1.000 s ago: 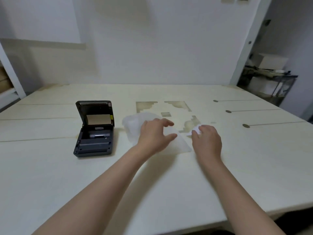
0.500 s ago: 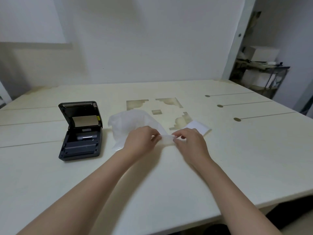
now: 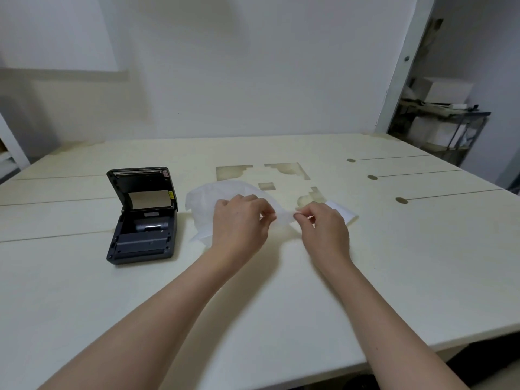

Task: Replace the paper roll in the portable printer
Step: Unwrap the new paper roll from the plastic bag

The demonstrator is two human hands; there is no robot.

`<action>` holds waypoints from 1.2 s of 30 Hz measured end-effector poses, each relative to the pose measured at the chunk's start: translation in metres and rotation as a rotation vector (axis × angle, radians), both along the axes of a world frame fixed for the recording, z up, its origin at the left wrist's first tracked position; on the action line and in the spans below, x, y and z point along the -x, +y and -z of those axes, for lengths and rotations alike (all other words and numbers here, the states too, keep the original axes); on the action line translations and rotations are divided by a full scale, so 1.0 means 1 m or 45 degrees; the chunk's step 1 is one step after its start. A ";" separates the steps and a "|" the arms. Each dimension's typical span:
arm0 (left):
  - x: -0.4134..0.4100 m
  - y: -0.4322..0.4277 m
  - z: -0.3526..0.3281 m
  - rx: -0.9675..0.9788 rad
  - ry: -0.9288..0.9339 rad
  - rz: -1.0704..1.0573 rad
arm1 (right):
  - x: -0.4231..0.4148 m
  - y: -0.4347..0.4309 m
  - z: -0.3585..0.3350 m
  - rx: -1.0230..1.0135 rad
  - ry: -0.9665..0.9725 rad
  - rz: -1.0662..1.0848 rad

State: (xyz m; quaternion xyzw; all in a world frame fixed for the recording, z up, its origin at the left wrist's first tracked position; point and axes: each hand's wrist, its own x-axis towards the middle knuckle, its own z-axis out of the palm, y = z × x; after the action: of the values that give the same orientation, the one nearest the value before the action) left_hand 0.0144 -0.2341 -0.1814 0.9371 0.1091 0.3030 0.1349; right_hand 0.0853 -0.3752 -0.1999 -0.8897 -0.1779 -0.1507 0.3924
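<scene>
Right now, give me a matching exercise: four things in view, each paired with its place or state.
1. dark grey portable printer
2. translucent white plastic wrapper
3. flat white paper piece
4. left hand

a. lying beyond the right hand
b. lid raised, on the table's left
c. pinching the wrapper's edge
d. crumpled between printer and hands

Pairs: 1-b, 2-d, 3-a, 4-c

– What colours are you seeing?
– I'm looking at a dark grey printer (image 3: 143, 218) showing a tan panel inside its lid. I'm pinching a translucent white wrapper (image 3: 213, 201); a plain white paper roll (image 3: 342, 211) is lying past it.
– And underneath?
– The table (image 3: 281, 291) is showing cream, with brownish stepped patches and dark round spots trailing thin lines
</scene>
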 end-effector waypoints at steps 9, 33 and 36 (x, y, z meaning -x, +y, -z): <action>0.025 0.037 -0.015 0.025 0.087 -0.343 | -0.014 -0.012 0.001 -0.300 0.272 0.394; -0.052 0.070 -0.020 1.094 -0.031 -0.068 | -0.066 0.072 -0.042 -0.069 0.930 -0.275; -0.056 0.075 -0.035 1.092 -0.140 0.041 | -0.077 0.079 -0.048 -0.216 0.994 -0.422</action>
State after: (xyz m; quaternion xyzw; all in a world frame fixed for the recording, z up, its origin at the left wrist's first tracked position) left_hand 0.0702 -0.1594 -0.1461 0.7801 0.2032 0.2777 0.5226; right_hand 0.1621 -0.2967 -0.1521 -0.8040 -0.1437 0.2483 0.5208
